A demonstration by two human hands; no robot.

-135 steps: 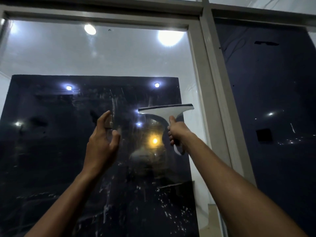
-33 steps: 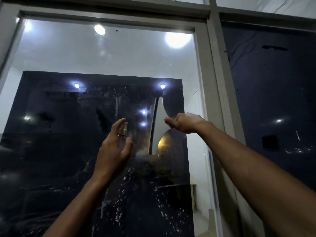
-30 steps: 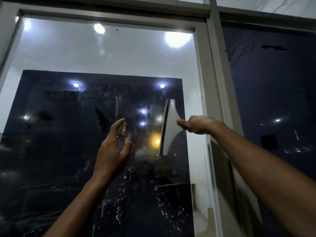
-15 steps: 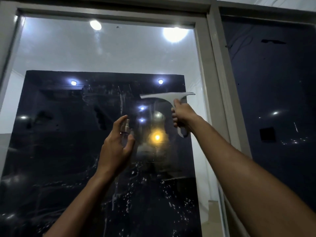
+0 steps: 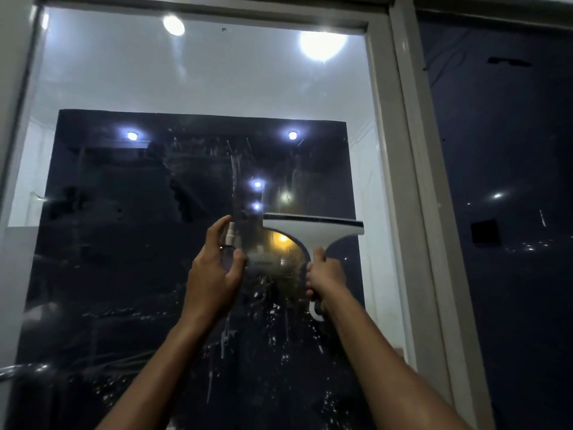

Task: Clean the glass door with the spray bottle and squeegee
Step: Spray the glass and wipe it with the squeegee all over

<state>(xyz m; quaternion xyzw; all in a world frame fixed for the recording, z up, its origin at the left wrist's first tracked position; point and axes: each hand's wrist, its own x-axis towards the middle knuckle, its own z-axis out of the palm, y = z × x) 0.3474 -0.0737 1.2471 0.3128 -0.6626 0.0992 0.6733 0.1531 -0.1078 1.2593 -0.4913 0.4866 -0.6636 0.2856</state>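
The glass door [image 5: 130,243] fills the view, dark and reflective, with streaks and wet droplets across its lower middle. My right hand [image 5: 325,274] grips the handle of a white squeegee [image 5: 313,229], whose blade lies horizontal against the glass near the pane's right edge. My left hand [image 5: 214,274] holds a small clear spray bottle [image 5: 228,238] upright, its nozzle showing between my thumb and forefinger, just left of the squeegee. Most of the bottle's body is hidden behind my fingers.
A pale door frame [image 5: 403,181] runs down the right of the pane, with another dark glass panel [image 5: 511,212] beyond it. A metal door handle [image 5: 18,369] shows at the lower left edge. Ceiling lights reflect in the glass.
The squeegee turned from blade-vertical back to blade-horizontal, then slid down the glass along the right side. My left hand kept holding the spray bottle beside it.
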